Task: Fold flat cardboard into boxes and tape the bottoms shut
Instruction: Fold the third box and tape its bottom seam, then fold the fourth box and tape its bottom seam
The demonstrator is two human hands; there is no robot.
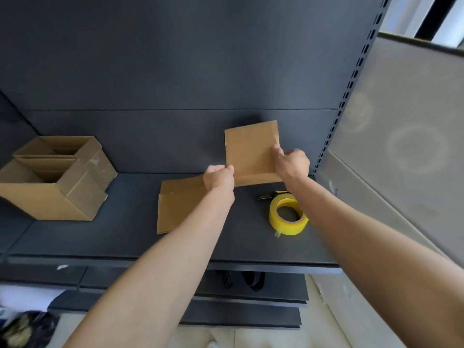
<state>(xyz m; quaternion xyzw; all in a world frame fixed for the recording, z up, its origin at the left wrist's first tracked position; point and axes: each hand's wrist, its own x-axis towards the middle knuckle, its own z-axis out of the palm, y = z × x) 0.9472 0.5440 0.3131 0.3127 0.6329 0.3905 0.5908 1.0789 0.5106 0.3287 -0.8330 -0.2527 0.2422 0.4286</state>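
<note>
Surface: dark shelf (125, 234); folded boxes (57, 177) left, tape roll (288, 214) right.
Left hand (219, 178): pinching lower left edge of cardboard sheet (251, 154).
Right hand (292, 164): clamped on its right edge, likely thumb in front.

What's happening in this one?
A person is holding a flat cardboard sheet up over a dark shelf. The left hand pinches its lower left corner and the right hand has its grip on the right edge. The sheet is not yet opened into a box. A second flat sheet lies on the shelf beneath, with a yellow tape roll and a utility knife to its right. Folded boxes stand at the far left.
</note>
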